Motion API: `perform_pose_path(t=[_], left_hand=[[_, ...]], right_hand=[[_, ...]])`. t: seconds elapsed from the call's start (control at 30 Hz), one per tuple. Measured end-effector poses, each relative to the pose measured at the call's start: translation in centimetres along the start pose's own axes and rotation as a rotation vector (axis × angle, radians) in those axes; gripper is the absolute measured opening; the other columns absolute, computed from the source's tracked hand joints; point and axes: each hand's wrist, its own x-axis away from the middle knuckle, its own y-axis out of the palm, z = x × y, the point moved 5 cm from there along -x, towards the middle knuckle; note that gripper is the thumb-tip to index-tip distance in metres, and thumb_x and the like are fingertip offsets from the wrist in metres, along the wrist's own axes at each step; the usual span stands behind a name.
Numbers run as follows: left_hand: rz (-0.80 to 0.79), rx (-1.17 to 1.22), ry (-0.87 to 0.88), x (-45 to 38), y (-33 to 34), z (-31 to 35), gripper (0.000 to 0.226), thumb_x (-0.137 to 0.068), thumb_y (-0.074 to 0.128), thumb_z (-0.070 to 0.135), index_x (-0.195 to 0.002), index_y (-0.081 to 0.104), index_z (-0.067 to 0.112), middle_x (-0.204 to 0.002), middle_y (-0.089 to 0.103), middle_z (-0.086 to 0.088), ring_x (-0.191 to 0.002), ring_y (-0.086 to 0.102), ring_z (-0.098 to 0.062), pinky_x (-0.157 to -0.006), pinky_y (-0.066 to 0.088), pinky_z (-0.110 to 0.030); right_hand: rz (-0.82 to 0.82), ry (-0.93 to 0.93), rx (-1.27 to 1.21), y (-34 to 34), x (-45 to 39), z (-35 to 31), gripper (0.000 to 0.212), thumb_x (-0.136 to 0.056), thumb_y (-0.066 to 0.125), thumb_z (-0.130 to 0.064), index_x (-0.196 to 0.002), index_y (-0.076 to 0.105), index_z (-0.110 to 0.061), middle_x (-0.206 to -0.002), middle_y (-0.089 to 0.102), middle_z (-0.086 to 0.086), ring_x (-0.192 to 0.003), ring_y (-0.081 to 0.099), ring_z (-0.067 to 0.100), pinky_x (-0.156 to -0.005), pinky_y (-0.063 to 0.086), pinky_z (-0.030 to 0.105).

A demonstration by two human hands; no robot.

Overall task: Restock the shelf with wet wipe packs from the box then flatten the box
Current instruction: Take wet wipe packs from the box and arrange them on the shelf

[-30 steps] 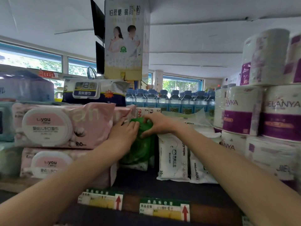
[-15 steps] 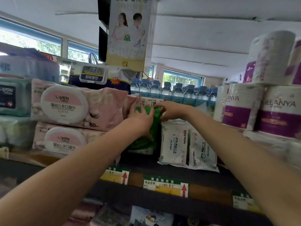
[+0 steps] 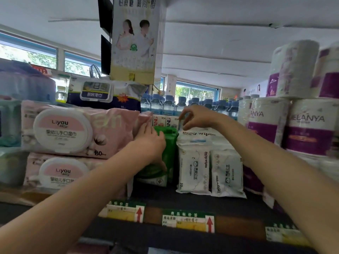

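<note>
A green wet wipe pack point(image 3: 169, 143) stands upright on the shelf point(image 3: 183, 202), between the pink packs and the white baby wipe packs point(image 3: 194, 169). My left hand point(image 3: 150, 145) holds the green pack, with its fingers over the top and its thumb down the front. My right hand point(image 3: 198, 117) hovers just above and to the right of the pack's top corner. Its fingers are curled and apart, and I see nothing in them. The box is out of view.
Two big pink Liyou wipe packs point(image 3: 77, 131) are stacked on the left. Purple-and-white toilet roll packs point(image 3: 293, 125) fill the right. Water bottles point(image 3: 165, 105) stand behind. Price tags point(image 3: 187, 220) line the shelf's front edge. A poster point(image 3: 135, 39) hangs overhead.
My right hand has lifted off the green pack's top and moved up and right. My left hand stays on the pack. My head has dropped slightly, so more of the shelf edge shows.
</note>
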Motion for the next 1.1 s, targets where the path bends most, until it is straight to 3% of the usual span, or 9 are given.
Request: perform_pose_path(t=[0.13, 0.27, 0.43, 0.53, 0.67, 0.77, 0.83, 0.97, 1.1], left_hand=[[0.057, -0.103, -0.006, 0.3, 0.5, 0.3, 0.084, -0.088, 0.054, 0.034, -0.147, 0.003, 0.001, -0.152, 0.021, -0.019, -0.140, 0.023, -0.033, -0.117, 0.009, -0.045], [0.109, -0.095, 0.012, -0.3, 0.2, 0.7, 0.082, -0.085, 0.058, 0.033, -0.146, 0.010, 0.007, -0.147, 0.029, -0.014, -0.136, 0.028, -0.032, -0.116, 0.008, -0.045], [0.118, -0.135, -0.096, -0.7, 0.6, -0.2, 0.065, -0.086, 0.055, 0.032, -0.138, 0.026, 0.007, -0.145, 0.031, -0.021, -0.138, 0.022, -0.034, -0.112, 0.016, -0.044], [0.159, -0.147, -0.118, -0.7, 0.8, 0.2, 0.055, -0.088, 0.053, 0.029, -0.132, 0.031, 0.004, -0.141, 0.035, -0.023, -0.134, 0.026, -0.035, -0.106, 0.023, -0.042], [0.192, -0.140, -0.057, -0.9, 0.7, 0.5, 0.059, -0.086, 0.057, 0.027, -0.133, 0.029, 0.004, -0.138, 0.037, -0.020, -0.129, 0.032, -0.033, -0.106, 0.027, -0.040], [0.106, -0.024, -0.018, -1.3, 0.4, -0.3, 0.056, -0.089, 0.054, 0.024, -0.136, 0.028, 0.008, -0.143, 0.032, -0.016, -0.138, 0.020, -0.037, -0.108, 0.028, -0.046], [0.063, 0.032, 0.006, -1.9, -0.4, -0.8, 0.045, -0.092, 0.049, 0.021, -0.134, 0.037, 0.011, -0.143, 0.036, -0.014, -0.139, 0.019, -0.039, -0.110, 0.027, -0.050], [0.070, -0.098, 0.001, -2.5, -1.9, -1.2, 0.038, -0.093, 0.047, 0.020, -0.131, 0.044, 0.017, -0.143, 0.041, -0.009, -0.136, 0.027, -0.031, -0.111, 0.019, -0.044], [0.122, -0.085, 0.002, -3.1, -1.9, -1.4, 0.041, -0.091, 0.052, 0.020, -0.131, 0.044, 0.014, -0.139, 0.043, -0.011, -0.131, 0.036, -0.029, -0.107, 0.031, -0.044]], right_hand=[[-0.151, 0.015, 0.146, 2.8, 0.3, -0.1, 0.040, -0.082, 0.064, -0.007, -0.121, 0.052, -0.008, -0.121, 0.060, 0.009, -0.095, 0.056, 0.014, -0.082, 0.043, 0.022], [-0.091, -0.118, 0.259, 4.6, 0.2, -2.3, 0.041, -0.087, 0.057, -0.013, -0.126, 0.046, -0.011, -0.122, 0.056, 0.006, -0.102, 0.055, 0.018, -0.079, 0.036, 0.020], [-0.028, -0.145, 0.193, 5.8, -0.8, -2.4, 0.009, -0.087, 0.058, -0.014, -0.093, 0.056, -0.008, -0.092, 0.061, 0.003, -0.089, 0.057, 0.021, -0.060, 0.034, 0.013], [-0.077, -0.113, 0.171, 4.9, -1.1, -1.5, 0.017, -0.084, 0.060, -0.006, -0.077, 0.049, -0.016, -0.081, 0.053, -0.003, -0.077, 0.052, 0.013, -0.062, 0.038, 0.012], [-0.027, -0.075, 0.109, 1.9, -1.3, -0.7, 0.022, -0.079, 0.067, -0.003, -0.096, 0.056, -0.012, -0.102, 0.061, 0.003, -0.084, 0.057, 0.015, -0.077, 0.050, 0.023], [-0.114, -0.059, 0.176, 2.7, -1.1, -0.8, 0.048, -0.080, 0.066, -0.003, -0.123, 0.050, -0.015, -0.125, 0.053, 0.005, -0.090, 0.056, 0.015, -0.075, 0.048, 0.019], [-0.159, -0.070, 0.197, 4.2, -1.1, -1.2, 0.049, -0.083, 0.062, -0.003, -0.128, 0.046, -0.015, -0.129, 0.050, 0.006, -0.094, 0.054, 0.015, -0.075, 0.044, 0.019], [-0.069, -0.093, 0.215, 5.3, -1.8, -1.4, 0.027, -0.083, 0.062, -0.007, -0.108, 0.054, -0.007, -0.114, 0.058, 0.010, -0.099, 0.055, 0.022, -0.074, 0.042, 0.019], [-0.023, -0.055, 0.124, 5.1, -2.1, -0.5, 0.014, -0.081, 0.062, -0.003, -0.077, 0.052, -0.012, -0.090, 0.057, 0.007, -0.086, 0.055, 0.019, -0.069, 0.045, 0.016]])
